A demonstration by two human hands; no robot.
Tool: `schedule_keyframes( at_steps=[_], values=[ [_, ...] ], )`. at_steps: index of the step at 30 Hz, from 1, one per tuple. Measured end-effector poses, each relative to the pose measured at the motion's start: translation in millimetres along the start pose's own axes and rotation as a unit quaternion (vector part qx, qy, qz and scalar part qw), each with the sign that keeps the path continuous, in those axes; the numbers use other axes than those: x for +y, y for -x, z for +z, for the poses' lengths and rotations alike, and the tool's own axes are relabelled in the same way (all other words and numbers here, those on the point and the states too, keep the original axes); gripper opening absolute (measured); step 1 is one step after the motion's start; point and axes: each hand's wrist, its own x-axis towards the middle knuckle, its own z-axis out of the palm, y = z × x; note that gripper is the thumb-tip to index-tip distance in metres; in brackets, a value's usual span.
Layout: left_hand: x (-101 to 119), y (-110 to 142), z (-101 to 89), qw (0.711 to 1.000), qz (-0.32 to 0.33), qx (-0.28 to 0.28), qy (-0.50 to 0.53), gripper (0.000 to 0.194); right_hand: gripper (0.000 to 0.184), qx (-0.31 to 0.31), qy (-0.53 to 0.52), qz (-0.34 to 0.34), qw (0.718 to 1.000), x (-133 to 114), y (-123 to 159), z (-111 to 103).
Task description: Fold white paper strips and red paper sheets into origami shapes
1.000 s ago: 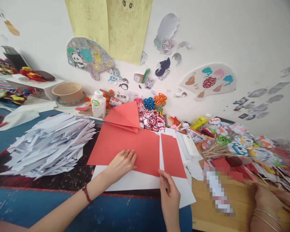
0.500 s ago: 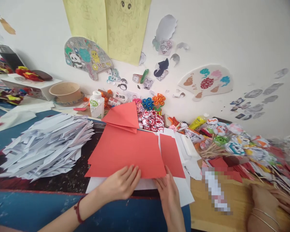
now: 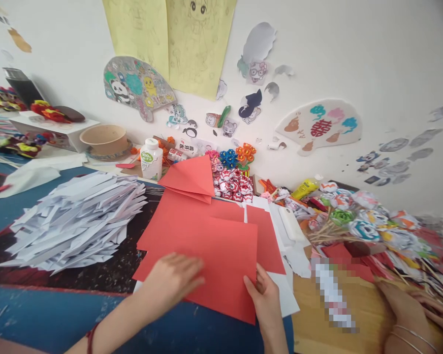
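Red sheet [image 3: 225, 260] is pinched at right edge by right hand's [image 3: 268, 300] fingers, extending leftward; nearer left hand [image 3: 170, 280], blurred, grip unclear.

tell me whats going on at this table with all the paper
The person's right hand grips the right edge of a red sheet, while the left hand is at its left part, slightly blurred. The sheet overlaps more red paper on the table. A heap of folded white paper strips lies to the left. On the right, another person's hands rest on a wooden surface.
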Motion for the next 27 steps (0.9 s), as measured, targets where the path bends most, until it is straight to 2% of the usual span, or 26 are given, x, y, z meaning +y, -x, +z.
schedule_keyframes(
  at_steps=[1, 3, 5, 7, 10, 11, 13, 15, 16, 17, 19, 21, 23, 25, 27],
  values=[
    [-12, 0, -2.0, 0.997, -0.074, 0.015, -0.012, 0.032, 0.062, 0.003, 0.009, -0.008, 1.000, 1, -1, -2],
    [-39, -1, -4.3, 0.974, -0.223, 0.037, -0.024, 0.041, 0.064, 0.017, 0.005, -0.014, 1.000, 1, -3, -7],
    [-64, -3, -4.3, 0.943, -0.328, 0.047, 0.023, 0.053, 0.069, 0.023, -0.013, -0.016, 1.000, 1, -7, -11],
    [-83, -8, -2.6, 0.904, -0.398, 0.041, 0.149, 0.064, 0.073, 0.025, -0.025, -0.022, 0.999, -1, -13, -14],
    [-97, -19, -0.3, 0.844, -0.422, 0.030, 0.329, 0.052, 0.076, 0.038, -0.002, -0.032, 0.999, -7, -27, -12],
    [-99, -23, -0.2, 0.842, -0.420, 0.038, 0.338, 0.045, 0.076, 0.053, 0.025, -0.049, 0.997, -9, -31, -9],
    [-102, -33, -1.5, 0.867, -0.411, 0.073, 0.274, 0.041, 0.070, 0.105, 0.118, -0.122, 0.980, -12, -36, -1],
    [-104, -42, -3.8, 0.898, -0.389, 0.110, 0.172, 0.040, 0.058, 0.138, 0.235, -0.223, 0.936, -13, -37, 13],
    [-104, -45, -4.8, 0.911, -0.372, 0.121, 0.131, 0.037, 0.050, 0.121, 0.286, -0.262, 0.914, -11, -36, 20],
    [-103, -47, -5.3, 0.921, -0.353, 0.128, 0.100, 0.033, 0.043, 0.079, 0.327, -0.285, 0.898, -8, -35, 27],
    [-100, -49, -4.4, 0.941, -0.306, 0.132, 0.055, 0.026, 0.036, -0.016, 0.375, -0.290, 0.880, 2, -32, 39],
    [-95, -45, -1.4, 0.970, -0.218, 0.109, 0.025, 0.027, 0.037, -0.051, 0.394, -0.281, 0.874, 12, -31, 46],
    [-88, -39, 2.9, 0.994, -0.098, 0.054, -0.001, 0.033, 0.040, -0.045, 0.396, -0.276, 0.875, 19, -32, 48],
    [-82, -32, 7.4, 1.000, 0.003, -0.006, -0.024, 0.039, 0.040, -0.039, 0.387, -0.268, 0.881, 21, -34, 47],
    [-78, -27, 11.1, 0.997, 0.055, -0.048, -0.040, 0.043, 0.039, -0.030, 0.366, -0.255, 0.894, 16, -37, 48]
  ],
)
